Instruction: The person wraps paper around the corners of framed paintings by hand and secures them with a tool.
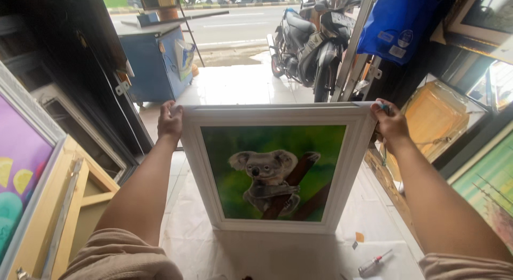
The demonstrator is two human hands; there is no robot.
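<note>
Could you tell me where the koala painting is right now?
The koala painting stands centre view on the white sheet, held at its top corners by the left hand and right hand.

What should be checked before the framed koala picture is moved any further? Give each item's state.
1. Left hand grips the white framed picture at its top corner: ok.
2. Right hand grips the opposite top corner: ok.
3. Frame held upright, picture facing the camera: ok.
4. Bottom edge resting on the white sheet: cannot tell.
5. Small tool lies on the sheet close to the frame: not ok.
6. Right hand also holds something small and blue: cannot tell what.
</note>
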